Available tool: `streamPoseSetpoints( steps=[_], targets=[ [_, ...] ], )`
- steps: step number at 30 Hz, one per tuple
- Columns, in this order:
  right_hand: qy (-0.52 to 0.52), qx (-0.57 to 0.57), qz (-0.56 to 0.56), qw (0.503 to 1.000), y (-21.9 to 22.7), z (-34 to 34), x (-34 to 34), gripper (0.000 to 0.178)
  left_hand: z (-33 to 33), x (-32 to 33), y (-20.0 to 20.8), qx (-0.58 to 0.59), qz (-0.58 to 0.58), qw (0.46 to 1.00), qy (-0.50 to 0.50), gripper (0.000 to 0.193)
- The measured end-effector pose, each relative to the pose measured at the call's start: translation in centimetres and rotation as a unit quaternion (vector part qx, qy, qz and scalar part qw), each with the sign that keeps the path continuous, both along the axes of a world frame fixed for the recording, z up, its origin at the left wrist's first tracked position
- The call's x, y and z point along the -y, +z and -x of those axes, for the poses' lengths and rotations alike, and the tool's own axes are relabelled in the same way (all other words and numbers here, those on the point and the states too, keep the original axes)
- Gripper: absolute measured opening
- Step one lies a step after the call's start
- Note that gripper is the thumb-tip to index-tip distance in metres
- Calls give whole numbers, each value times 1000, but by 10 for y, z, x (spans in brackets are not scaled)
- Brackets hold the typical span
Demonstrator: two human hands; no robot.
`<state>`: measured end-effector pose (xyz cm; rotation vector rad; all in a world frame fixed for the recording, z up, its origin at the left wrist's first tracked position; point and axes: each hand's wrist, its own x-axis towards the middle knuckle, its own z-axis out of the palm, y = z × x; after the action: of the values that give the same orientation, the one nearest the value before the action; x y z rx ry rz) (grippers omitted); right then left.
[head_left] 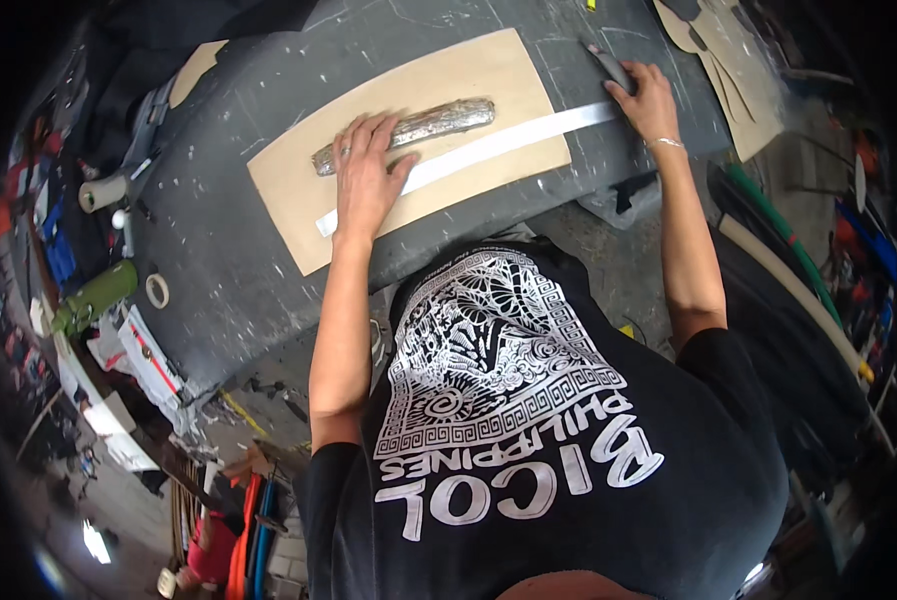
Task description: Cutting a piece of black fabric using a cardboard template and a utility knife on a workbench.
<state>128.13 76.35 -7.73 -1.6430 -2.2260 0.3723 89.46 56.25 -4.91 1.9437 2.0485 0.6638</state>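
A pale tan sheet (458, 80) with straight edges lies on the dark table. Across it runs a long, flat white straightedge (498, 142), its right end reaching past the sheet. Behind the straightedge lies a silver, wrapped-looking bar (446, 120). My left hand (366, 180) is over the bar's left part, fingers on its far side and thumb on the near side by the straightedge. At the straightedge's right end, my right hand (650, 105) holds a slim dark grey tool (611, 68) between thumb and fingers; its exact kind is unclear.
The dark grey table (228, 270) is scratched and marked. A tape roll (157, 291) sits at its left edge, near a green roll (98, 297) and a cream roll (103, 193). Tan cut pieces (733, 90) lie far right. Long rolls (788, 270) stand beyond the right edge.
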Motion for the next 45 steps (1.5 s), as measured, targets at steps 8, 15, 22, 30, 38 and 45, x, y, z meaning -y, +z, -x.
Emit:
streamPoseSetpoints(
  steps=[8,15,22,30,38,45],
  targets=[
    [51,-40,20,998,13,9,22,32,4,-15,1,-23,111,993,23,52],
    [100,-98,107,984,13,18,54,43,22,26,13,1,116,990,76,51],
    [117,17,77,990,-20,3,53,47,144,104,6,-38,93,959,266,51],
    [128,92,54,986,-1,7,39,51,262,215,-22,-93,120,915,374,59],
    [103,122,27,987,8,19,34,53,134,141,-8,-123,59,950,282,75],
    [90,90,-86,988,-5,26,-1,45,91,125,-9,-112,123,921,353,96]
  ],
)
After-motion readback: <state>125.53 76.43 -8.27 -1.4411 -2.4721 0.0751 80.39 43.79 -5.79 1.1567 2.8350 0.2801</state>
